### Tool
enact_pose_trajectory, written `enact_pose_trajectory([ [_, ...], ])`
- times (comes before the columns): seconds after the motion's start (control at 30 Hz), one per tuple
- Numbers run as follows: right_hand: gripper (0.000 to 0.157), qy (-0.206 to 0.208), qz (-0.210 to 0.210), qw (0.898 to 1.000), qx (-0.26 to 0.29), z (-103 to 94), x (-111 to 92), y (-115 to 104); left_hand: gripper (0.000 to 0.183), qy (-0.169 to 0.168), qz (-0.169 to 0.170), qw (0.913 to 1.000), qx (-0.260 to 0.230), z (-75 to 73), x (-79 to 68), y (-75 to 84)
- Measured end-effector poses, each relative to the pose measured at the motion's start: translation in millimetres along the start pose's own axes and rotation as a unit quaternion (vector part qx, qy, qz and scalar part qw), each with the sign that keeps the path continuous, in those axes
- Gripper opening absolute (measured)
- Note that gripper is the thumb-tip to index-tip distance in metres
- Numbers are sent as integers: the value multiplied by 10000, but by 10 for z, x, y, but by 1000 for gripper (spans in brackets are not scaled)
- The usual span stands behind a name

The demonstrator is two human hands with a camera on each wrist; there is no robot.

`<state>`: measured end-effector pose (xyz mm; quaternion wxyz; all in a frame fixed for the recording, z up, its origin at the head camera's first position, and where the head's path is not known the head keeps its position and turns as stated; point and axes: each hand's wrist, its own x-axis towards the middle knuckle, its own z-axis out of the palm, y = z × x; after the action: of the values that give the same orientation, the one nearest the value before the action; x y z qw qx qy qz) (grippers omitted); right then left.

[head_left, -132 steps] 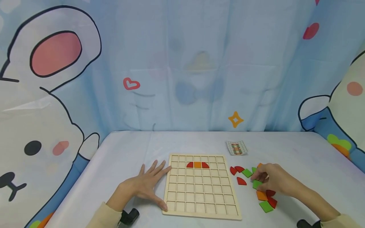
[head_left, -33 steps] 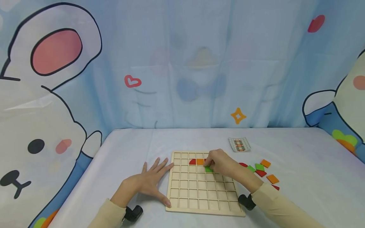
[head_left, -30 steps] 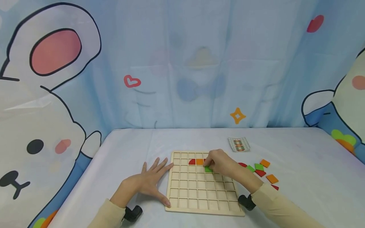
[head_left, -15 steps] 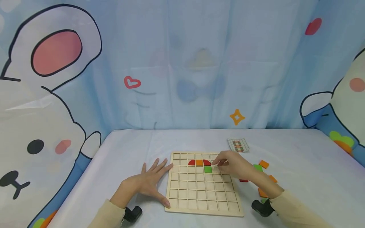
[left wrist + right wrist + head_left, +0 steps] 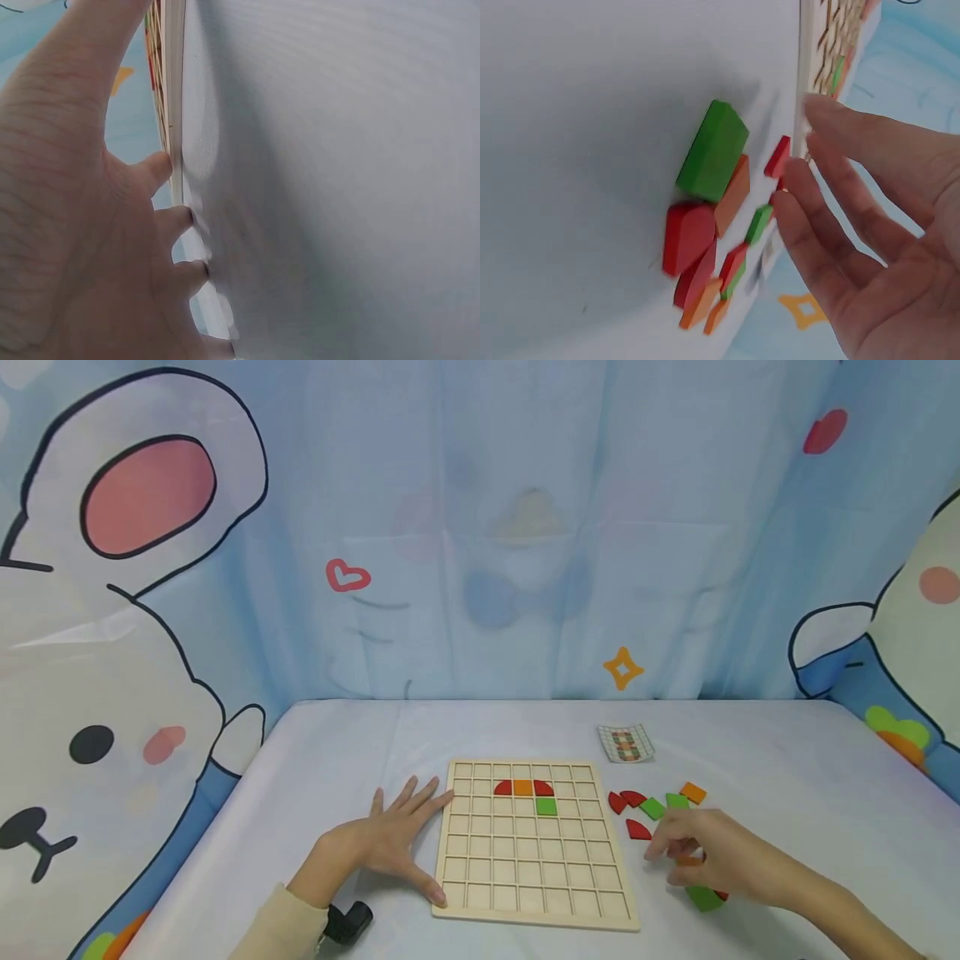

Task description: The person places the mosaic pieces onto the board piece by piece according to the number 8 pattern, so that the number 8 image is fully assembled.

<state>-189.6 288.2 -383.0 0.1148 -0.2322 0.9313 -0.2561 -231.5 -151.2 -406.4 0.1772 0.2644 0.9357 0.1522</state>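
A wooden grid board (image 5: 495, 897) lies on the white table. My left hand (image 5: 378, 843) is spread flat beside it, thumb and fingertips touching its left edge. On the board, an orange square (image 5: 522, 787) sits between two red quarter-circles; below the right red quarter-circle (image 5: 543, 788) is a green square (image 5: 547, 807). To the right, my right hand (image 5: 738, 860) hovers above loose pieces, fingers loosely bent and apart, holding nothing. The right wrist view shows a green piece (image 5: 714, 154), an orange one (image 5: 733, 195) and a red one (image 5: 688, 234) near those fingers.
A small printed pattern card (image 5: 626, 744) lies behind the board's right corner. Several red, green and orange pieces, among them a red quarter-circle (image 5: 638, 830) and an orange square (image 5: 693, 792), are scattered between the board and my right hand. A patterned curtain (image 5: 517, 527) hangs behind the table.
The green square was set into the board under the right red quarter-circle. My right hand let it go and moved back right over the loose pieces. The left hand stayed put.
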Motion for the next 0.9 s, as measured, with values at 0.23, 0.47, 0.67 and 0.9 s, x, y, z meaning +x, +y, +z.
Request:
enact_pose_trajectory([
  [0.23,30,-464,120,9983,-326,69,-146,124,129,16,-6,10000,50,-3,-8,-2],
  [0.47,32,-418,142,9977,-512,208,-162,410,130,7,29,10000,21,-16,-13,11],
  [0.67,27,-311,140,9983,-476,240,-167,483,129,15,75,10000,-1,-9,-11,3],
  [0.9,24,-331,554,9972,-374,155,-176,202,129,39,119,9999,-17,-2,3,-25],
])
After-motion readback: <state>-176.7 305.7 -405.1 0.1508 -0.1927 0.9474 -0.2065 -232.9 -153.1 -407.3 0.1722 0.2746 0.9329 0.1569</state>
